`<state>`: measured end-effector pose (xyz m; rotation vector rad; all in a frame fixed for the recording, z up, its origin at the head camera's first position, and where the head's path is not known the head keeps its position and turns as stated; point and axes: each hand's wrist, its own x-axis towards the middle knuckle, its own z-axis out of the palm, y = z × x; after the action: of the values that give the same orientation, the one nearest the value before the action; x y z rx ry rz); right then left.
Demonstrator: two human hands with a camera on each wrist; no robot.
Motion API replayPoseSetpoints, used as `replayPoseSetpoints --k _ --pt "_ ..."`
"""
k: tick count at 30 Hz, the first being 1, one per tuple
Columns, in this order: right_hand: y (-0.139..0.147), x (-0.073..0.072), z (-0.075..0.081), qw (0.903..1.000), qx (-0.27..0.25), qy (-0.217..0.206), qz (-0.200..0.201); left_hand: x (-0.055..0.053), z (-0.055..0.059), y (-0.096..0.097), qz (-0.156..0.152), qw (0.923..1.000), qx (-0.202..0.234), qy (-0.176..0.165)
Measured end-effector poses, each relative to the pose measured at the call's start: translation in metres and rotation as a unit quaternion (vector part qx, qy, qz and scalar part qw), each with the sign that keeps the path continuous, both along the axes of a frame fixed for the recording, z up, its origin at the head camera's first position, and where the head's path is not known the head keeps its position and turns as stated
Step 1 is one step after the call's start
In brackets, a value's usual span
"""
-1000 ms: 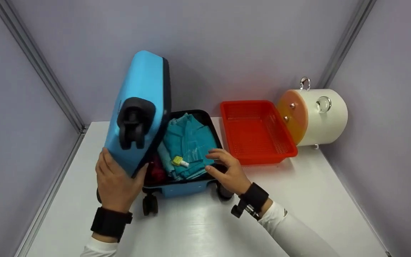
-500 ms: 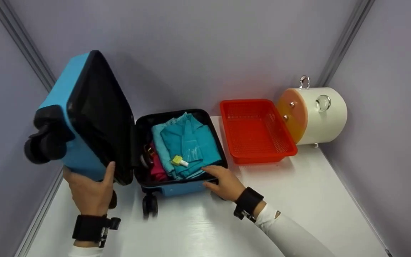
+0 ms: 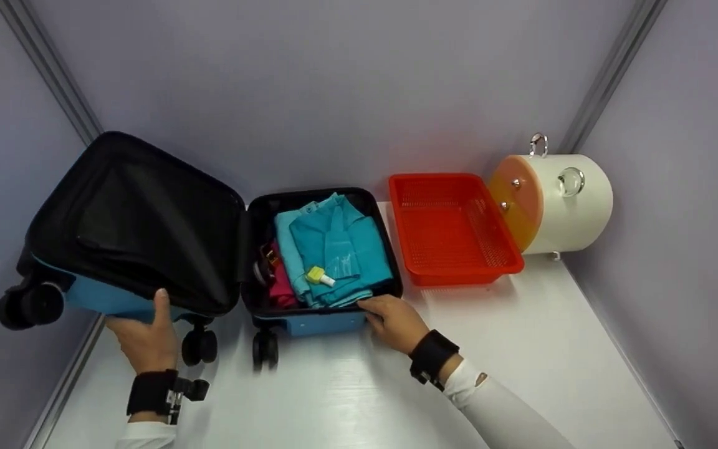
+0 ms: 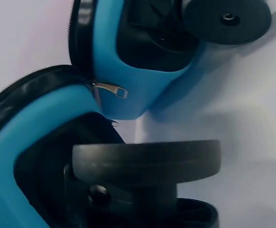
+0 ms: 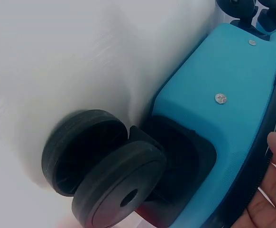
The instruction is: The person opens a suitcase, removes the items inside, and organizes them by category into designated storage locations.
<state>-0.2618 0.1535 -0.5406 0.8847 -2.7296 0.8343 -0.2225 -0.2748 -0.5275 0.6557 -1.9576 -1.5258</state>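
1 blue suitcase (image 3: 325, 323), open: my left hand (image 3: 147, 340) grips the tilted lid (image 3: 153, 218) at its near edge, right hand (image 3: 397, 324)'s pinching the near rim (image 3: 328, 312), teal shirt (image 3: 368, 246) inside.

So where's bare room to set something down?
Front strip of table, between left sleeve and right sleeve, nearer than the suitcase base. Also right of that sleeve, bordered by red basket and right wall. Basket floor's bare too. Crowded: back left, at the suitcase lid; back right, where basket and white drum sit close.
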Motion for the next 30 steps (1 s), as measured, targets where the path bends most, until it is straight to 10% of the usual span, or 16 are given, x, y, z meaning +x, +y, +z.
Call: replayPoseSetpoints --k 12,30 --pt "-0.007 0.004 -0.006 0.9992 -0.014 0.017 -0.035 0.004 -0.034 -0.016 -0.008 0.9884 0.103 -0.111" --pt "-0.013 0.007 -0.006 0.9975 -0.022 0.02 -0.064 0.013 -0.053 -0.016 -0.088 0.9687 0.17 -0.158"
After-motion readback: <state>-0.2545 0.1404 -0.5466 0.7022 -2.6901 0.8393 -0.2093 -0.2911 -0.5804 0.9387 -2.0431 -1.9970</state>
